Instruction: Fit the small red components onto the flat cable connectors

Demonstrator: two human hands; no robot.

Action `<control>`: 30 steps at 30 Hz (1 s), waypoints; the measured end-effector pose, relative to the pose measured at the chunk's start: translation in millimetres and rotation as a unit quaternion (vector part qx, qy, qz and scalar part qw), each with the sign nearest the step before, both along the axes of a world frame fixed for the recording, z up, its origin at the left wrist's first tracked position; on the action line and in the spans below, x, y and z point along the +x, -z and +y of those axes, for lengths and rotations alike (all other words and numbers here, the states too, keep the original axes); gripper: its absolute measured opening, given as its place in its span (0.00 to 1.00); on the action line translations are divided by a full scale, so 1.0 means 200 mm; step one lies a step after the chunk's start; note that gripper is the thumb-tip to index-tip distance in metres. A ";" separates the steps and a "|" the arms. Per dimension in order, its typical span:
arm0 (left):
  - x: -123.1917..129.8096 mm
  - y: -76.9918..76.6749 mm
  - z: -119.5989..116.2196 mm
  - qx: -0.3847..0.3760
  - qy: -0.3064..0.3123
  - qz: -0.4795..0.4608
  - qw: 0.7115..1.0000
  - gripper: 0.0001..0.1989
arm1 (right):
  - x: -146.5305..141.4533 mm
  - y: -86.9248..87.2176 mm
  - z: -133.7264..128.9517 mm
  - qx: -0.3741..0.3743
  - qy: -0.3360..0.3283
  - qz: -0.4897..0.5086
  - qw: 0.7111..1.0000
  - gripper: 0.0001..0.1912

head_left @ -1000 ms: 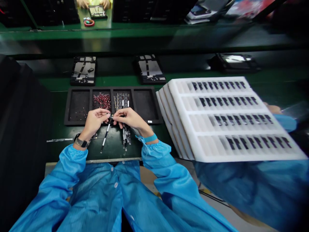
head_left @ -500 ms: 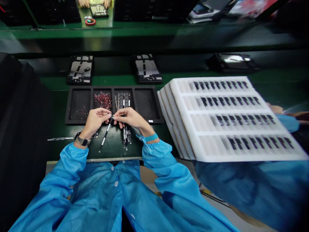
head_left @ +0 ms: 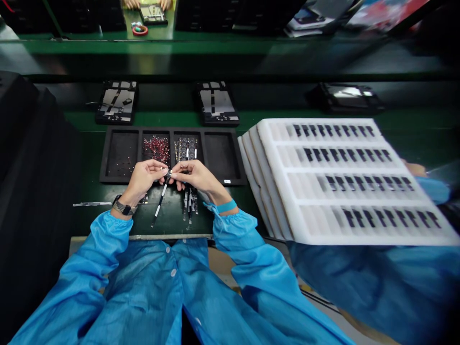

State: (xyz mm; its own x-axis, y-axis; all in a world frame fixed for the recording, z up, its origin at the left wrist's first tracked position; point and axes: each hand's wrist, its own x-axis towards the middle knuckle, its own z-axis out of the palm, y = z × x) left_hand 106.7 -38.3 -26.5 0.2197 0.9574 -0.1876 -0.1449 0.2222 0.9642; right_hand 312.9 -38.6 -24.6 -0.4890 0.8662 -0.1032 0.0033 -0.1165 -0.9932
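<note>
In the head view, my left hand (head_left: 146, 178) and my right hand (head_left: 196, 175) meet over the front edge of a black compartment tray (head_left: 172, 130). Both pinch the upper end of a thin black-and-white flex cable (head_left: 160, 201), whose tail hangs down towards me. My fingertips partly cover the small end piece they hold. Under and behind my right hand lie several similar flex cables (head_left: 189, 203), with small boards (head_left: 186, 144) reaching into the tray's third compartment. Small parts with red wires (head_left: 157, 147) fill the second compartment.
On my right leans a stack of white foam trays (head_left: 298, 165) with rows of dark parts. Beyond the black tray lie device housings (head_left: 117, 102) (head_left: 217, 103). Black stacks (head_left: 32, 167) stand at left. Another person's hand (head_left: 415, 168) shows at far right, and a co-worker's hands (head_left: 165, 5) across.
The whole view has shifted slightly. Both hands keep their pinch on the flex cable's upper end, with little movement of the fingers.
</note>
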 end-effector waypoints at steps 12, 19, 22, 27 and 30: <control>-0.11 -0.02 0.04 -0.053 -0.014 -0.096 0.994 0.15 | -0.04 0.05 0.01 0.102 0.219 -0.108 0.964 0.22; -0.35 -0.06 0.14 -0.050 -0.162 -0.245 0.955 0.11 | -0.02 0.01 0.18 0.192 0.179 -0.246 0.933 0.11; -0.41 -0.05 0.17 -0.040 -0.219 -0.244 0.944 0.09 | -0.15 -0.01 0.31 0.199 0.156 -0.374 0.892 0.07; -0.44 -0.03 0.18 -0.045 -0.198 -0.276 0.939 0.05 | -0.34 -0.01 0.42 0.178 0.169 -0.524 0.815 0.08; -0.44 -0.03 0.18 -0.043 -0.200 -0.285 0.936 0.06 | -0.39 0.00 0.42 0.182 0.180 -0.546 0.798 0.09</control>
